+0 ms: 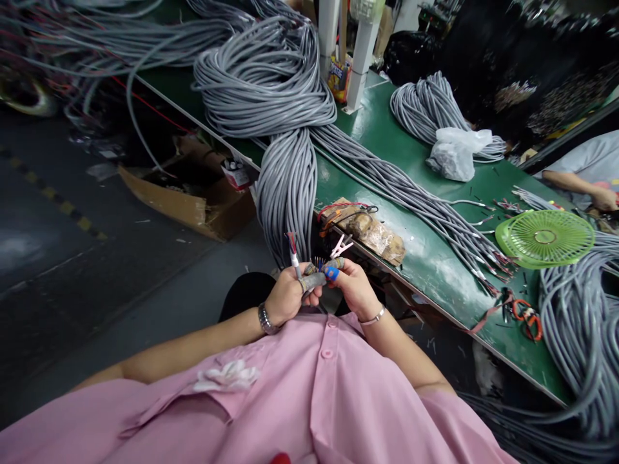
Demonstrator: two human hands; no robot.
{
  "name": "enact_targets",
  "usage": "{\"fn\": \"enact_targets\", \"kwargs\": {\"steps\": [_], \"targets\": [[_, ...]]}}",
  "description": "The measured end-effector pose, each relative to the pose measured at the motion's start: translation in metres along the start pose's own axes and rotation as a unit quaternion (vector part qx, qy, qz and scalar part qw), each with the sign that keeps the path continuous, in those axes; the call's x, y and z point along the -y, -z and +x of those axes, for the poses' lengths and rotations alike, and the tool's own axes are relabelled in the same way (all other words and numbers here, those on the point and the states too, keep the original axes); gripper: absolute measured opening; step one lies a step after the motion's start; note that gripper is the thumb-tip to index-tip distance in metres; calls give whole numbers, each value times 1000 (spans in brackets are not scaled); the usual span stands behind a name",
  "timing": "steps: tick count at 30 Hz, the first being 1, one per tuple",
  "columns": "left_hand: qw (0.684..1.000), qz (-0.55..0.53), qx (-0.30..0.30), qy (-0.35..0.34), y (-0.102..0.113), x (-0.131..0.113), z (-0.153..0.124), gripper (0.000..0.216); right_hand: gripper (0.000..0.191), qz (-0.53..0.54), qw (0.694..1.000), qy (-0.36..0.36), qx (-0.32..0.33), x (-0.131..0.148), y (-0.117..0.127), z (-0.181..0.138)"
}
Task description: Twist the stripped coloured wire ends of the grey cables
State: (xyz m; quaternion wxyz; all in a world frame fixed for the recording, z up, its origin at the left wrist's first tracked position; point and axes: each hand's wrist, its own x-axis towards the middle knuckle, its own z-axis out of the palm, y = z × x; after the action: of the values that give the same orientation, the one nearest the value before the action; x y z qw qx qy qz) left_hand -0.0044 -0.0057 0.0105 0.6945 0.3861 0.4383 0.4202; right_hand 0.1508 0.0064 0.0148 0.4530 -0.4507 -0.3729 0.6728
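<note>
In front of my chest, my left hand (pixel 286 298) is closed around a grey cable. The cable's stripped end (pixel 293 258) points up, with thin coloured wires coming out of a white section. Grey covers wrap some of my fingers. My right hand (pixel 356 289), with blue tape on one finger, pinches close against the left fingertips. Between the two hands, short fanned wire tips (pixel 318 263) stick up; my fingers hide where they begin. Just beyond the right fingers is a pink clip (pixel 340 247), at the edge of a taped cardboard piece (pixel 374 233).
A large coil of grey cable (pixel 261 77) hangs over the edge of the green table (pixel 367 138). On the right are a green fan (pixel 545 237), orange-handled scissors (pixel 528 319) and another person's hand (pixel 604 198). A cardboard box (pixel 193 206) stands on the floor.
</note>
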Motion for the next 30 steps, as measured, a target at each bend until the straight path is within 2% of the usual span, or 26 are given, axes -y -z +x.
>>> {"fn": "enact_targets", "kwargs": {"steps": [6,9,14,24,30], "targets": [[999,-50,-2,-1,-1,-5,2,21,46,85,995,-30,-32,-3,14,15],[997,-70,10,3,-5,-9,6,19,51,107,994,-27,-15,3,15,25],[996,-82,14,19,-12,-13,11,18,44,165,986,-7,1,9,8,33],[998,-58,15,18,-14,-5,14,19,33,238,969,10,-67,4,1,38],[998,-62,1,17,-14,-8,11,20,37,251,967,-19,-33,6,2,34]]}}
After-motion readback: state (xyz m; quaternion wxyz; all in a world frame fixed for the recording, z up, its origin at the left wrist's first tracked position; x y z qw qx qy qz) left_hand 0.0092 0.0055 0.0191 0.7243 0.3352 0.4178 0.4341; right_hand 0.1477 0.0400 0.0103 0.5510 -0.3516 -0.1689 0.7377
